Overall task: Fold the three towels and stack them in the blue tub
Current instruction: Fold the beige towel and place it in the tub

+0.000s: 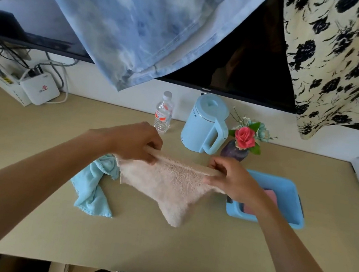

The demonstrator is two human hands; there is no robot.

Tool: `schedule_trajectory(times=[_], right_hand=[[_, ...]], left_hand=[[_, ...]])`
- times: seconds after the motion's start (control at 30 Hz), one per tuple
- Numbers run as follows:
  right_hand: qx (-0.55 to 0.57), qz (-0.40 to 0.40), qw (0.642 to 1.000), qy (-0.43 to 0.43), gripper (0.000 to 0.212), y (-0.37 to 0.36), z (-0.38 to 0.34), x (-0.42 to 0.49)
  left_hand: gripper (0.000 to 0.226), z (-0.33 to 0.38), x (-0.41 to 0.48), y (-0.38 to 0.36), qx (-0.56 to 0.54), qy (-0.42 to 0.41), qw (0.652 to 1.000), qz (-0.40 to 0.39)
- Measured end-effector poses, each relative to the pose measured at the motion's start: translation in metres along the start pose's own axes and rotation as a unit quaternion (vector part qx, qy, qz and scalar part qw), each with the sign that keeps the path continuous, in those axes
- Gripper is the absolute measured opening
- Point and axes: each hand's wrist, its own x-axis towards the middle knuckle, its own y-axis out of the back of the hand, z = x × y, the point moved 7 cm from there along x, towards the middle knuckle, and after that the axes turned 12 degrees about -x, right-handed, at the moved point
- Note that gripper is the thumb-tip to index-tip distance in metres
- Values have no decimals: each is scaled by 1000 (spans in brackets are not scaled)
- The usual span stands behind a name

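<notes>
- Both forearms bare to the frame's edge, no sleeves, watch or rings visible.
- Left hand (135, 142) and right hand (231, 181) ungloved.
- Striped grey-and-white garment at the bottom edge; pale shoes beside it.

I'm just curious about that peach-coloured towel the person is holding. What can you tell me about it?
The peach towel is fluffy terry cloth, unfolded. The left hand and right hand each pinch its top edge, stretching it taut; the rest hangs to a point whose tip looks to reach the table. Its left side overlaps a crumpled light blue towel.
</notes>
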Motion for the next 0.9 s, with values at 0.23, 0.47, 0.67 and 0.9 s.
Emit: schedule_trajectory(times=[0.23,0.47,0.67,0.9], right_hand=[[-55,114,991,-39,19,13,35,11],[-51,171,983,-33,13,26,39,-3],[-108,-24,992,-66,16,-45,63,-28],[-117,-213,963,-114,23,-154,98,-68]], left_hand=[[13,-48,2,4,59,46,991,113],[10,-39,-20,10,48,0,974,223],[11,-59,-44,-70,29,15,995,96],[31,-106,-79,-193,-45,123,991,-38]])
